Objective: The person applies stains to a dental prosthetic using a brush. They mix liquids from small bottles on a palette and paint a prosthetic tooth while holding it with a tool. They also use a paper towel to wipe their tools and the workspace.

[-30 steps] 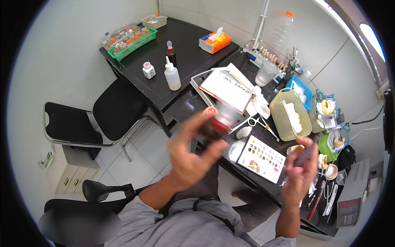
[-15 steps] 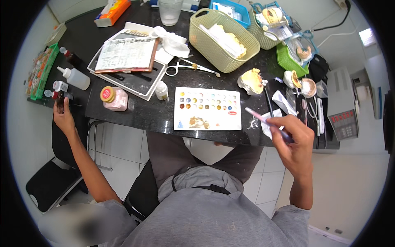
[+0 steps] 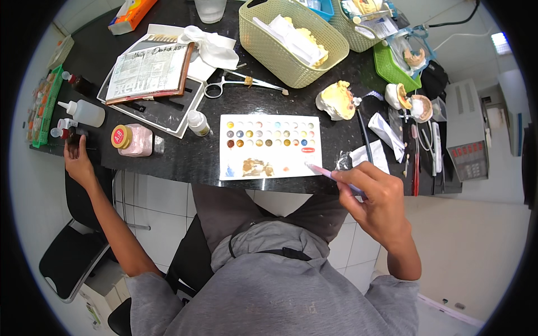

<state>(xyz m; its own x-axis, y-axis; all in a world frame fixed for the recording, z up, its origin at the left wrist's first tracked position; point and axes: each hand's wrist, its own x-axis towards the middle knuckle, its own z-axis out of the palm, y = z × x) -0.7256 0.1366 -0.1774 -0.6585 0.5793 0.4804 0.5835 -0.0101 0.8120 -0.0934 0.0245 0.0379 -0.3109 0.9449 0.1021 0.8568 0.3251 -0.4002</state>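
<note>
My right hand (image 3: 374,203) is closed in a pinch on a slim pink-and-purple brush (image 3: 325,171). Its tip meets the lower right part of the white palette (image 3: 270,168), which carries rows of coloured wells, a brown smear and a small reddish spot. At the far left, fingers of my left hand (image 3: 80,167) close round a small dark brown bottle (image 3: 73,136) at the table's edge. Beside that bottle are a small white bottle (image 3: 67,124) and a white squeeze bottle (image 3: 84,112). A pink jar with a gold lid (image 3: 132,140) stands to their right.
Behind the palette lie a small white dropper bottle (image 3: 198,122), a clamp (image 3: 246,82) and a notebook (image 3: 148,73) on a tray. A beige basket (image 3: 297,64) stands farther back. Dental casts (image 3: 336,99), a dark-handled brush (image 3: 364,131) and a white tissue (image 3: 372,157) lie to the right.
My right hand has moved left, bringing the brush tip from beside the palette onto it. A small reddish spot now shows there. My left hand stays at the brown bottle; the whole view has shifted slightly.
</note>
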